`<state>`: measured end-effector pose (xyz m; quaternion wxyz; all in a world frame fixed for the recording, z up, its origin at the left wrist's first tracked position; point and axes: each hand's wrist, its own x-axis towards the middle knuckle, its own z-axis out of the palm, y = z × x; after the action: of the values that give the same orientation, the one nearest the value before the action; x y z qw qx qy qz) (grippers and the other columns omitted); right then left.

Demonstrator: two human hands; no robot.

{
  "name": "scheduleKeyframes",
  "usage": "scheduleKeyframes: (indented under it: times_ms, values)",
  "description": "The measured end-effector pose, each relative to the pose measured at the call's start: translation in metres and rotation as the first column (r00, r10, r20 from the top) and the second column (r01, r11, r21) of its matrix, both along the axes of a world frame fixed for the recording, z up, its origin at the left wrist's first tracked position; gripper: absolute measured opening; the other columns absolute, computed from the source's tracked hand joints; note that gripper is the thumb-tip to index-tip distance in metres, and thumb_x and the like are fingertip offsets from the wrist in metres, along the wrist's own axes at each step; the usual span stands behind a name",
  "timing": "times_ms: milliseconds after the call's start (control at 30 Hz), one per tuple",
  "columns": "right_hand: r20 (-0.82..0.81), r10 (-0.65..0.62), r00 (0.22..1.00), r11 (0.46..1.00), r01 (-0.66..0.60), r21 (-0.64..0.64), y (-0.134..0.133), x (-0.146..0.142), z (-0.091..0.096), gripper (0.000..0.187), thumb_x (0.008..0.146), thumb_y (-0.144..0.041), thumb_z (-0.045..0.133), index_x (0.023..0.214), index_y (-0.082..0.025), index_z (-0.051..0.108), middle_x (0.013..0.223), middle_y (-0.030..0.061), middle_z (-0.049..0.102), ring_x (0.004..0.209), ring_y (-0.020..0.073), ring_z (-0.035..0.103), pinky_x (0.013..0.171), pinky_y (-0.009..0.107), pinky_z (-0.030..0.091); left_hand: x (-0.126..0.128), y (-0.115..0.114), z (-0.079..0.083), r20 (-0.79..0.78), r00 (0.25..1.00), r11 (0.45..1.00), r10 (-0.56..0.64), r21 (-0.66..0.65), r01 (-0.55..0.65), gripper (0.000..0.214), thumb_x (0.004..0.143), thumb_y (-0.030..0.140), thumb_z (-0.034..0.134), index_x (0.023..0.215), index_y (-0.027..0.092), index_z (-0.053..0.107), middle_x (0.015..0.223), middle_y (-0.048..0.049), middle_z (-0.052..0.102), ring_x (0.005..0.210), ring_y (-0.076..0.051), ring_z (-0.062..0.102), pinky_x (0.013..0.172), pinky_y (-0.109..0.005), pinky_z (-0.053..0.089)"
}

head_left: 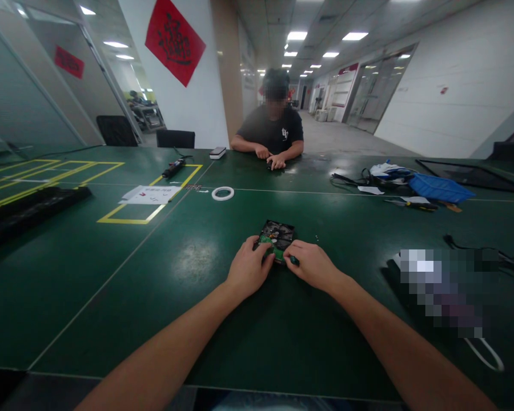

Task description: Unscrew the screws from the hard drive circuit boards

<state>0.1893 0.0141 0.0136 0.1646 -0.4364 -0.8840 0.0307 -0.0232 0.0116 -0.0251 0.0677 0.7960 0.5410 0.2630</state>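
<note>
A black hard drive (pixel 277 233) with a green circuit board on it lies on the green table (pixel 163 285) just beyond my hands. My left hand (pixel 249 271) rests against its near left corner, fingers curled onto the board's edge. At the drive's near right corner my right hand (pixel 312 265) is closed around a small dark tool (pixel 294 261), whose tip meets the board. A few tiny screws (pixel 316 237) lie on the table right of the drive.
Across the table a person in a dark shirt (pixel 274 132) works with both hands. A white tape ring (pixel 223 193), papers (pixel 149 194), a blue tray (pixel 439 188) with cables, and a black tray (pixel 25 210) at left sit around.
</note>
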Motion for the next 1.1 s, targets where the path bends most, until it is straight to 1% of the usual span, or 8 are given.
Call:
scheduleKeyframes:
  times_ms: [367, 533, 633, 767, 833, 900, 1000, 1100]
  values:
    - [-0.061, 0.049, 0.997, 0.997, -0.052, -0.056, 0.002, 0.008, 0.000, 0.014, 0.090, -0.018, 0.060, 0.096, -0.020, 0.073, 0.099, 0.0066, 0.074, 0.091, 0.0196, 0.069, 0.086, 0.031, 0.052, 0.000, 0.000, 0.000, 0.007, 1.000, 1.000, 0.003, -0.022, -0.003, 0.037, 0.099, 0.037, 0.055, 0.132, 0.024, 0.064, 0.143, -0.0132, 0.050, 0.128, -0.029, 0.055, 0.107, -0.044, 0.048]
    - [-0.227, -0.088, 0.970, 0.995, 0.076, -0.063, 0.007, 0.021, 0.010, 0.016, 0.094, -0.027, 0.058, 0.099, -0.022, 0.072, 0.101, 0.0058, 0.075, 0.094, 0.0211, 0.069, 0.090, 0.035, 0.051, 0.002, -0.003, 0.000, -0.030, 0.997, 0.998, 0.066, -0.007, -0.067, 0.038, 0.099, 0.042, 0.055, 0.131, 0.025, 0.065, 0.138, -0.0132, 0.057, 0.133, -0.033, 0.048, 0.111, -0.052, 0.040]
    - [-0.438, -0.252, 0.863, 0.967, 0.210, -0.143, 0.013, 0.036, 0.020, 0.018, 0.091, -0.035, 0.061, 0.101, -0.022, 0.069, 0.097, 0.0054, 0.074, 0.088, 0.0206, 0.068, 0.084, 0.036, 0.053, 0.004, -0.007, 0.007, -0.093, 0.992, 0.996, 0.083, -0.016, -0.084, 0.041, 0.099, 0.050, 0.052, 0.131, 0.027, 0.065, 0.126, -0.0124, 0.065, 0.124, -0.035, 0.053, 0.105, -0.054, 0.041]
    - [-0.721, -0.294, 0.627, 0.953, 0.131, -0.274, 0.017, 0.051, 0.035, 0.027, 0.092, -0.035, 0.057, 0.114, -0.021, 0.061, 0.100, 0.0063, 0.070, 0.081, 0.0180, 0.068, 0.073, 0.033, 0.057, 0.008, -0.018, 0.019, -0.210, 0.972, 0.994, 0.106, 0.008, -0.107, 0.045, 0.100, 0.056, 0.047, 0.125, 0.027, 0.069, 0.110, -0.0147, 0.068, 0.109, -0.036, 0.058, 0.094, -0.052, 0.045]
    - [-0.787, -0.266, 0.557, 0.964, 0.135, -0.230, 0.014, 0.051, 0.040, 0.031, 0.093, -0.038, 0.058, 0.120, -0.022, 0.059, 0.100, 0.0057, 0.069, 0.082, 0.0183, 0.069, 0.076, 0.035, 0.059, 0.011, -0.026, 0.024, -0.274, 0.956, 0.995, 0.102, 0.025, -0.099, 0.049, 0.098, 0.061, 0.047, 0.124, 0.026, 0.070, 0.104, -0.0157, 0.069, 0.105, -0.037, 0.059, 0.093, -0.054, 0.044]
    - [-0.816, -0.215, 0.537, 0.972, 0.194, -0.129, 0.008, 0.044, 0.041, 0.040, 0.094, -0.040, 0.062, 0.130, -0.024, 0.054, 0.105, 0.0059, 0.069, 0.089, 0.0201, 0.072, 0.085, 0.039, 0.060, 0.014, -0.035, 0.028, -0.306, 0.949, 0.997, 0.080, 0.028, -0.075, 0.052, 0.097, 0.064, 0.047, 0.124, 0.026, 0.069, 0.099, -0.0149, 0.070, 0.101, -0.037, 0.061, 0.094, -0.054, 0.042]
    - [-0.810, -0.136, 0.570, 0.964, 0.263, 0.024, -0.001, 0.030, 0.035, 0.049, 0.093, -0.039, 0.067, 0.136, -0.028, 0.049, 0.114, 0.0070, 0.068, 0.100, 0.0223, 0.073, 0.093, 0.042, 0.059, 0.020, -0.045, 0.033, -0.303, 0.953, 1.000, 0.011, -0.006, -0.013, 0.051, 0.098, 0.064, 0.046, 0.116, 0.023, 0.070, 0.091, -0.0120, 0.072, 0.094, -0.033, 0.065, 0.094, -0.051, 0.041]
    - [-0.756, -0.109, 0.645, 0.969, 0.238, 0.063, -0.004, 0.020, 0.025, 0.042, 0.090, -0.039, 0.071, 0.128, -0.028, 0.055, 0.112, 0.0069, 0.071, 0.101, 0.0232, 0.073, 0.094, 0.041, 0.060, 0.022, -0.047, 0.035, -0.270, 0.962, 0.998, -0.048, -0.043, 0.037, 0.050, 0.099, 0.064, 0.045, 0.109, 0.020, 0.069, 0.088, -0.0113, 0.073, 0.091, -0.032, 0.067, 0.092, -0.049, 0.043]
